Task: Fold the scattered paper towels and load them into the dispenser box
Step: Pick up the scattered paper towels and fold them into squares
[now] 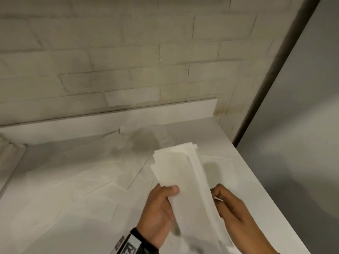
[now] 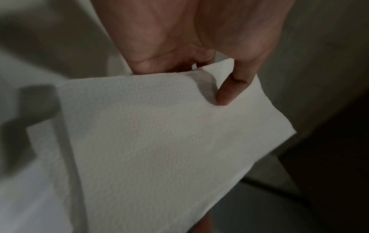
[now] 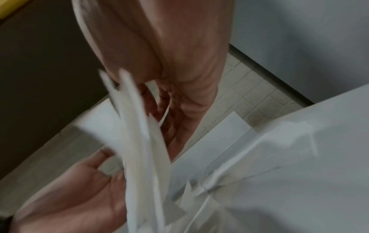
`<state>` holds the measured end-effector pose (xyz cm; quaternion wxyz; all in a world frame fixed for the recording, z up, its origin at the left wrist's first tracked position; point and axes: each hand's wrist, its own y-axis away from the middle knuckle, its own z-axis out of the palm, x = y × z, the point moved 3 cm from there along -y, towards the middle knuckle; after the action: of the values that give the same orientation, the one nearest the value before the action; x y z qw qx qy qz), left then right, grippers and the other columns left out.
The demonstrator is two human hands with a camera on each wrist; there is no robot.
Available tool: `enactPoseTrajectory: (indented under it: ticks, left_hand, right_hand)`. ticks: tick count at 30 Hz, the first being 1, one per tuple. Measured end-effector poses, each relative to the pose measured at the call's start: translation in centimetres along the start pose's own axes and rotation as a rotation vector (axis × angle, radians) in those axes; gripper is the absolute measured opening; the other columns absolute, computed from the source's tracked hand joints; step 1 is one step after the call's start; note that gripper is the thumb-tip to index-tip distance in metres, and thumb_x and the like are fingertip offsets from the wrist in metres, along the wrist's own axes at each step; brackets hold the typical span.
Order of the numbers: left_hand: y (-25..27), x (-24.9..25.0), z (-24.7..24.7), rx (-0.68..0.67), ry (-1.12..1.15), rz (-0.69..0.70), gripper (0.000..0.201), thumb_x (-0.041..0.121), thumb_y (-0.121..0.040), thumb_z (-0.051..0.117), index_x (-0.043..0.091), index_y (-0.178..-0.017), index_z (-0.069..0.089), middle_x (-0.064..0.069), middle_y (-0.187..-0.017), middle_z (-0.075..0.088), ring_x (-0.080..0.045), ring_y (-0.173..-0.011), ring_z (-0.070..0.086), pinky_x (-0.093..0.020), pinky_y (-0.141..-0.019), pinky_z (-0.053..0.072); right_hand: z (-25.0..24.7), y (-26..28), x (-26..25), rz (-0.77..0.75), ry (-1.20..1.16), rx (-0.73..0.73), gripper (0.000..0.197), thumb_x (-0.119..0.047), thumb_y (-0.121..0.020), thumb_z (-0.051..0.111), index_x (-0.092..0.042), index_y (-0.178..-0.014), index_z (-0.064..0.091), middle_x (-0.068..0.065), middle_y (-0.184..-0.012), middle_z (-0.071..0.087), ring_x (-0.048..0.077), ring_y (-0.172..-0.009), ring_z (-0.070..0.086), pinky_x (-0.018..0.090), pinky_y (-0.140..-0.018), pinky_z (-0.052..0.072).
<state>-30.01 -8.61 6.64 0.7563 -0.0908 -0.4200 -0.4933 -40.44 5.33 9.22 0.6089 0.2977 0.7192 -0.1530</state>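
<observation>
A stack of folded white paper towels (image 1: 185,173) is held up above the white counter, long side pointing away from me. My left hand (image 1: 163,202) grips its near left edge, thumb on top (image 2: 227,93) over the towel stack (image 2: 159,141). My right hand (image 1: 227,204) pinches the stack's right edge, fingers curled into the layers (image 3: 169,113). In the right wrist view the towel stack (image 3: 139,141) shows edge-on and blurred, with the left hand (image 3: 83,197) below it. Several unfolded towels (image 1: 88,189) lie flat on the counter. No dispenser box is in view.
The white counter (image 1: 244,173) ends in a right edge close to my right hand, with a grey wall panel (image 1: 302,125) beyond. A low white backsplash (image 1: 146,114) and a pale brick wall (image 1: 128,52) stand behind.
</observation>
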Motion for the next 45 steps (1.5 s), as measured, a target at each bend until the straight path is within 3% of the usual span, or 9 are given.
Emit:
enactPoseTrajectory:
  ticks: [5, 11, 13, 16, 22, 27, 33, 38, 45]
  left_hand:
    - [1.2, 1.4, -0.7, 0.085, -0.711, 0.308, 0.028, 0.013, -0.087, 0.071, 0.029, -0.110, 0.069, 0.012, -0.106, 0.076, -0.008, -0.100, 0.072, -0.020, -0.083, 0.052]
    - [3.7, 2.0, -3.4, 0.192, -0.642, 0.310, 0.070, 0.021, -0.074, 0.073, 0.034, -0.137, 0.047, 0.015, -0.125, 0.069, -0.008, -0.117, 0.065, -0.032, -0.100, 0.052]
    - [4.6, 2.3, -5.0, 0.224, -0.593, 0.233, 0.055, 0.025, -0.073, 0.071, 0.026, -0.127, 0.063, 0.005, -0.122, 0.073, -0.019, -0.116, 0.067, -0.044, -0.104, 0.050]
    - [6.4, 3.6, -5.6, 0.263, -0.750, 0.270, 0.025, 0.013, -0.097, 0.061, 0.026, -0.117, 0.069, 0.012, -0.111, 0.076, -0.014, -0.110, 0.070, -0.021, -0.090, 0.053]
    - [9.8, 6.8, -4.3, 0.333, -0.841, 0.626, 0.031, 0.022, -0.096, 0.058, 0.017, -0.126, 0.063, 0.014, -0.113, 0.075, -0.005, -0.107, 0.070, -0.016, -0.089, 0.053]
    - [10.2, 3.9, -7.0, 0.453, -0.854, 0.496, 0.029, 0.010, -0.098, 0.061, 0.027, -0.120, 0.063, 0.024, -0.110, 0.074, 0.003, -0.105, 0.069, -0.018, -0.093, 0.053]
    - [10.7, 4.7, -6.1, 0.452, -0.725, 0.477, 0.015, 0.015, -0.096, 0.063, 0.027, -0.104, 0.068, 0.019, -0.090, 0.078, 0.007, -0.090, 0.070, -0.002, -0.077, 0.046]
    - [10.6, 3.8, -7.4, 0.495, -0.768, 0.428, 0.033, 0.029, -0.093, 0.069, 0.021, -0.125, 0.066, 0.017, -0.109, 0.076, -0.001, -0.105, 0.070, -0.033, -0.098, 0.055]
    - [10.8, 6.0, -6.2, 0.393, -0.707, 0.524, 0.024, 0.014, -0.093, 0.070, 0.018, -0.117, 0.071, 0.011, -0.106, 0.078, -0.003, -0.102, 0.072, -0.016, -0.085, 0.054]
  right_hand:
    - [1.8, -0.7, 0.4, 0.162, -0.422, -0.086, 0.071, -0.037, -0.046, 0.074, -0.018, -0.112, 0.057, 0.000, -0.094, 0.070, 0.020, -0.078, 0.065, 0.027, -0.062, 0.049]
    - [6.3, -0.7, -0.5, -0.036, -0.110, -0.038, 0.041, 0.001, -0.098, 0.047, -0.037, -0.114, 0.046, -0.025, -0.096, 0.070, 0.008, -0.087, 0.070, 0.026, -0.077, 0.057]
    - [7.8, -0.9, -1.2, -0.046, -0.094, -0.052, 0.040, 0.000, -0.099, 0.044, -0.036, -0.116, 0.043, -0.025, -0.094, 0.069, 0.011, -0.085, 0.068, 0.029, -0.078, 0.057]
    - [9.8, -1.0, -2.4, -0.112, -0.088, -0.143, 0.048, 0.000, -0.099, 0.041, -0.042, -0.120, 0.036, -0.034, -0.095, 0.064, 0.001, -0.087, 0.065, 0.019, -0.075, 0.055]
    - [12.0, -0.3, -5.7, -0.296, -0.137, -0.203, 0.065, 0.007, -0.095, 0.041, -0.054, -0.117, 0.036, -0.026, -0.117, 0.058, 0.002, -0.114, 0.057, 0.018, -0.095, 0.047]
    - [14.1, 0.2, -1.9, -0.187, 0.009, -0.240, 0.062, 0.003, -0.096, 0.040, -0.054, -0.122, 0.033, -0.026, -0.120, 0.058, 0.004, -0.115, 0.059, 0.037, -0.103, 0.049]
    - [14.5, 0.9, -3.3, -0.295, -0.048, -0.101, 0.057, -0.003, -0.102, 0.040, -0.057, -0.119, 0.034, -0.032, -0.118, 0.057, -0.004, -0.114, 0.057, 0.007, -0.089, 0.043]
    - [15.3, 0.7, -0.4, -0.165, 0.049, -0.186, 0.066, -0.001, -0.098, 0.045, -0.062, -0.118, 0.030, -0.035, -0.115, 0.059, -0.005, -0.110, 0.059, 0.025, -0.100, 0.050]
    - [14.6, 1.1, -2.7, -0.270, -0.049, -0.041, 0.056, 0.002, -0.099, 0.043, -0.049, -0.123, 0.037, -0.035, -0.115, 0.061, -0.006, -0.108, 0.061, 0.008, -0.088, 0.046]
